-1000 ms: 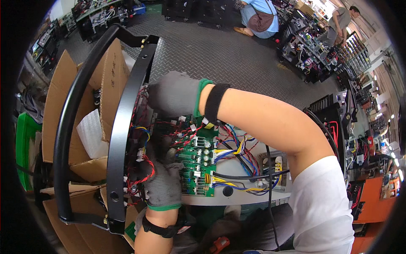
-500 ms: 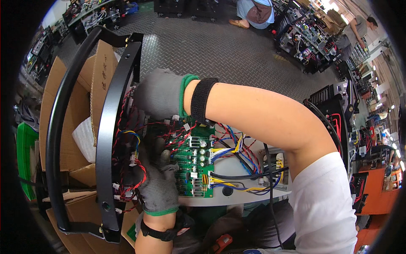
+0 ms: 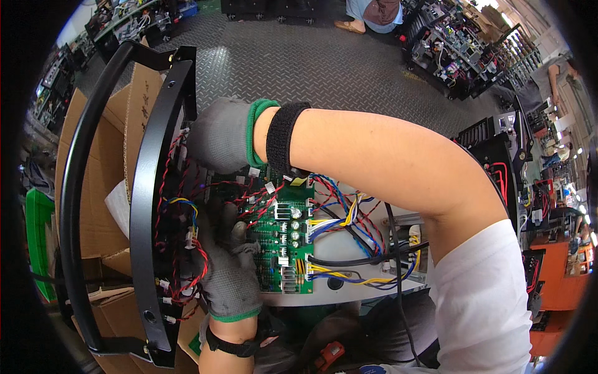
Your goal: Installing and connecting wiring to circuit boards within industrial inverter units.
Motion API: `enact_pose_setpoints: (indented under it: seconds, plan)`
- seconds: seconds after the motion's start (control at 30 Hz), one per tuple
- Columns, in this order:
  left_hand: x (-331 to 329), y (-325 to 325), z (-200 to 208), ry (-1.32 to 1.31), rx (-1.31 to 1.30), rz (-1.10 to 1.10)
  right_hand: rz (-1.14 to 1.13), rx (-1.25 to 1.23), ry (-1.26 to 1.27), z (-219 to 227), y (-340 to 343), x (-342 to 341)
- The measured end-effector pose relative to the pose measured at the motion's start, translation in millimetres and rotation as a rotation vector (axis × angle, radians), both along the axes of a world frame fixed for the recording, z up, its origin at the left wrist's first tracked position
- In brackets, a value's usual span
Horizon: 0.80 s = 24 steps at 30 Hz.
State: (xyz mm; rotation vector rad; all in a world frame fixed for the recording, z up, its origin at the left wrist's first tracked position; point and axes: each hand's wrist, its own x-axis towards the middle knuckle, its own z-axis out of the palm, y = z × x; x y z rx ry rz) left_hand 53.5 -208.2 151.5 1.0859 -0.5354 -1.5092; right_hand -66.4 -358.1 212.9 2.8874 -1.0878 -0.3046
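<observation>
Both my hands wear grey gloves with green cuffs. My left hand [image 3: 230, 277] reaches in from below, between a black metal panel [image 3: 152, 199] and a green circuit board [image 3: 283, 240]. Its fingers are bent among thin wires, and what they pinch is hidden in shadow. From the right, my right hand [image 3: 221, 137] arches over the board's far end, fingers pointing down behind the panel and out of sight. Twisted red-and-black wires [image 3: 198, 268] with white plugs hang along the panel's inner side. Yellow, white and blue cables [image 3: 339, 221] leave the board's right edge.
A curved black tube handle [image 3: 73, 187] is fixed to the panel. Beyond it stand an open cardboard box [image 3: 103, 168] and a green bin [image 3: 40, 243]. A black cable [image 3: 398, 293] crosses the grey chassis [image 3: 349, 293]. Another person [image 3: 374, 12] is low at the top; racks of electronics stand right.
The panel, handle and my right hand sit slightly farther left in view. My left hand stays at nearly the same spot. At upper right, a distant person has shifted right.
</observation>
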Motion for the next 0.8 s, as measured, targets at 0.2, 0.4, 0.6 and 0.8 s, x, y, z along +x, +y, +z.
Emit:
enact_pose_setpoints:
  seconds: [0.2,0.4,0.6,0.8]
  plan:
    - [3,1,-1,-0.268,-0.053,-0.031,-0.048,0.077,0.016,4,-6,-2]
    - [-1,-3,2,-0.051,0.029,0.045,-0.035,0.087,-0.095,-7,-8,-6]
    - [-6,-1,13,-0.009,0.078,0.075,0.056,0.042,-0.211,-9,-6,-7]
    - [0,4,2,-0.414,-0.147,-0.091,-0.007,0.077,-0.107,-8,-18,-10]
